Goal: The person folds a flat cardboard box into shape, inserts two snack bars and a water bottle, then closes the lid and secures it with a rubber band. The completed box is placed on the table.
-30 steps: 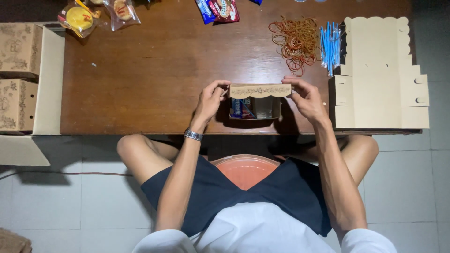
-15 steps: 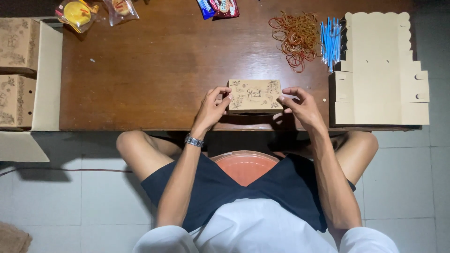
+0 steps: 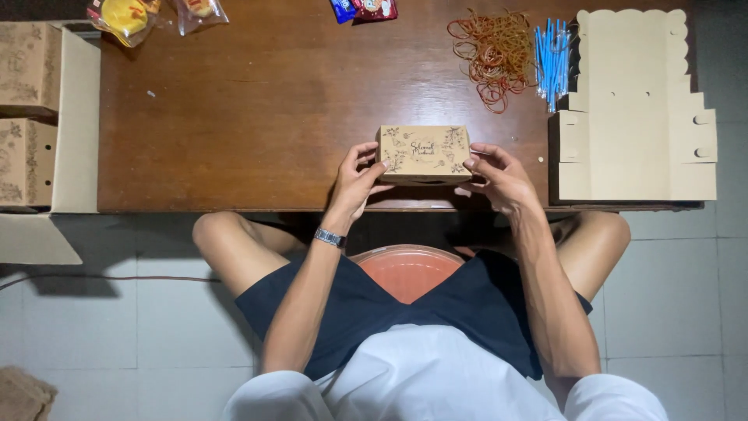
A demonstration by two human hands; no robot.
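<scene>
A small brown cardboard box (image 3: 425, 152) with a printed floral lid lies closed near the front edge of the dark wooden table (image 3: 257, 117). My left hand (image 3: 357, 181) grips its left end with the fingertips. My right hand (image 3: 499, 178) holds its right end, fingers curled against the side. A metal watch is on my left wrist.
A stack of flat unfolded box blanks (image 3: 635, 109) lies at the table's right. Rubber bands (image 3: 489, 54) and blue straws (image 3: 552, 51) sit behind it. Snack packets (image 3: 128, 15) and wrappers (image 3: 365, 8) line the far edge. A carton with finished boxes (image 3: 31, 117) stands left.
The box's lid has come down from upright to flat, so the box is now closed. Both hands have stayed at its two ends.
</scene>
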